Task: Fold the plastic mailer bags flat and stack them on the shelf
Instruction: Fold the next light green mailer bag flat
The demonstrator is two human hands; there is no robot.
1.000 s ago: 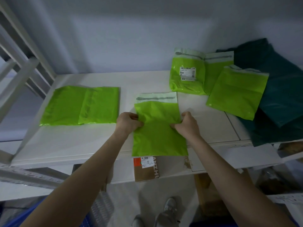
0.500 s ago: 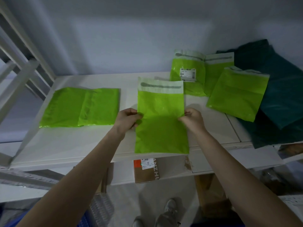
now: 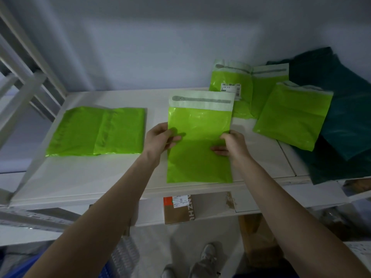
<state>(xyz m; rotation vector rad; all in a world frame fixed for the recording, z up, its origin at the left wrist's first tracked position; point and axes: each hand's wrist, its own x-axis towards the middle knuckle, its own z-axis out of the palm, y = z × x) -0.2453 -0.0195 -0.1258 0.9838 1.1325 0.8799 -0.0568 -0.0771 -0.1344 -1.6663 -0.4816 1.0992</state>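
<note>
dark green bags (image 3: 345,117): cut off right | label (image 3: 230,87): unreadable | shoes (image 3: 206,259): cut off below

White shelf (image 3: 104,177) carried a folded green mailer (image 3: 96,133) at 9 o'clock, three unfolded green mailers (image 3: 281,109) at 2 o'clock partly overlapping, dark teal bags (image 3: 345,121) at 3 o'clock under their edge

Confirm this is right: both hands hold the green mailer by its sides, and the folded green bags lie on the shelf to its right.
Wrong side. The head view shows the folded green bags on the shelf left of the green mailer, which the left hand and right hand hold by its sides.
</note>
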